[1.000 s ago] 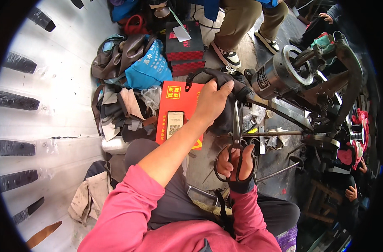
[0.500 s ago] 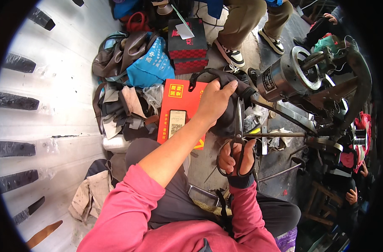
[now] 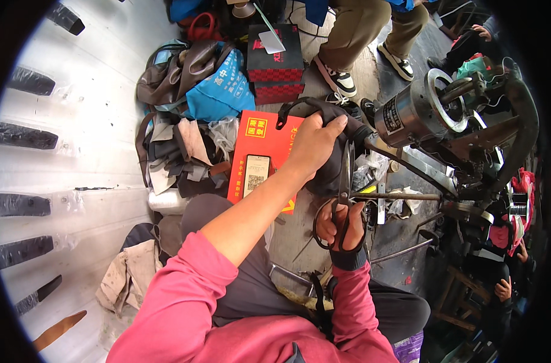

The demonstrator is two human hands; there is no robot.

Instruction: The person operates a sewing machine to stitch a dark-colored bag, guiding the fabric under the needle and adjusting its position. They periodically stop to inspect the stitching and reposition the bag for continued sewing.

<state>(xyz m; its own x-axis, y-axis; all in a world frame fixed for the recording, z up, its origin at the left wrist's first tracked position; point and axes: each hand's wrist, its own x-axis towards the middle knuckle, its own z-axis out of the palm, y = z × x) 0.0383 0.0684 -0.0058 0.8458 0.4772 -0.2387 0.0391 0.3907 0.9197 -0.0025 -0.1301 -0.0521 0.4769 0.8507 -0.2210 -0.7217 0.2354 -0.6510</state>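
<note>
My left hand (image 3: 316, 144) grips a dark fabric piece (image 3: 329, 175) with a looped strap, its thumb on top and the other fingers mostly hidden. The fabric lies against the end of the sewing machine's arm. Just below it, my right hand (image 3: 343, 225) has its fingers through the handles of large black-handled scissors (image 3: 347, 172). The scissors' blades point away from me, nearly together, alongside the fabric's right part. Whether they touch the fabric, I cannot tell. Under my left forearm lies a red flat box (image 3: 242, 145) bearing a phone (image 3: 257, 172).
A metal sewing machine (image 3: 408, 115) stands at the right. Leather and fabric scraps (image 3: 191, 145) are heaped left of the red box, below a blue bag (image 3: 221, 91). Black-and-red boxes (image 3: 275, 72) are stacked farther off. A seated person's shoes (image 3: 339, 78) are close to the machine.
The whole view has shifted slightly. Both hands keep their hold, and the scissors stay at almost the same spot beside the dark fabric.
</note>
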